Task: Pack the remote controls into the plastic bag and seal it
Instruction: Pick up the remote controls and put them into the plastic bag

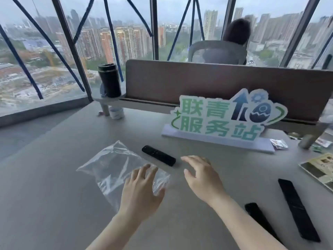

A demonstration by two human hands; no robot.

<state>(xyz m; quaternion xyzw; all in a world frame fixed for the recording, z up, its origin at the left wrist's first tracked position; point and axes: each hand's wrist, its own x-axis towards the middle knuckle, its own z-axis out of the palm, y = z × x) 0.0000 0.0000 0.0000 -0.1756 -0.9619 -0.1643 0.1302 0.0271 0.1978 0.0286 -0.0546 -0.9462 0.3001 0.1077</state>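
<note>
A clear plastic bag (111,166) lies flat and empty on the grey table. My left hand (142,192) rests on its near right corner, fingers spread. Just beyond the bag lies a small black remote (158,155). My right hand (201,175) hovers open to the right of that remote, fingers pointing toward it, not touching. Two more black remotes lie at the right: a long one (298,209) and a shorter one (259,217) partly behind my right forearm.
A green-and-white cut-out sign (225,118) stands behind the remotes on a white base. A brown divider panel (180,82) closes the table's far side, with a black tumbler (110,80) at its left end. Small packets (279,143) and a booklet (320,168) lie far right.
</note>
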